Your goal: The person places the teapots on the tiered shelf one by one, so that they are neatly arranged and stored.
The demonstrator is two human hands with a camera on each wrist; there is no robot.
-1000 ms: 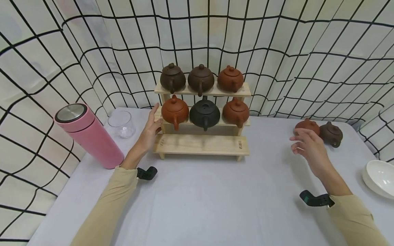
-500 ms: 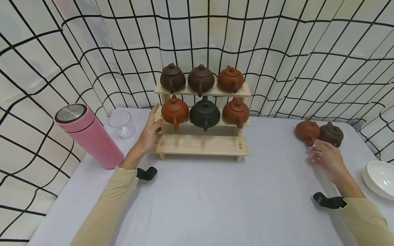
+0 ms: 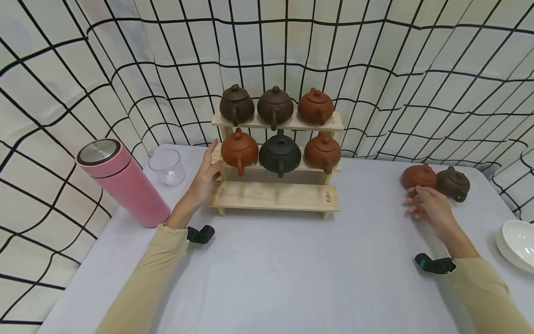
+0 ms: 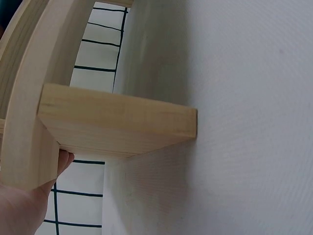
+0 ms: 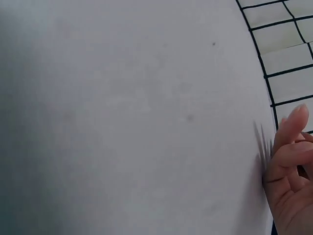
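In the head view my left hand [image 3: 201, 182] grips the left end of a three-tier wooden stand [image 3: 271, 195]; the left wrist view shows fingertips [image 4: 66, 159] under a plank's edge. Six small clay teapots stand on its upper two tiers, among them an orange-red teapot [image 3: 239, 147] nearest that hand and a black teapot [image 3: 280, 153] beside it. My right hand [image 3: 431, 208], with loosely bent fingers, is just in front of a reddish-brown teapot [image 3: 418, 176] and covers its front. Whether they touch cannot be told. A dark brown teapot [image 3: 452, 182] stands right beside it.
Left of the stand are a pink thermos [image 3: 129, 185] with a steel lid and a clear glass cup [image 3: 167, 168]. A white bowl [image 3: 517, 243] sits at the right edge. White cloth with a black grid [image 3: 288, 41] closes off the back and sides.
My right hand moved right and toward me from the reddish-brown teapot, uncovering its spout, then came back left and now covers its front again. The left hand stayed on the stand.
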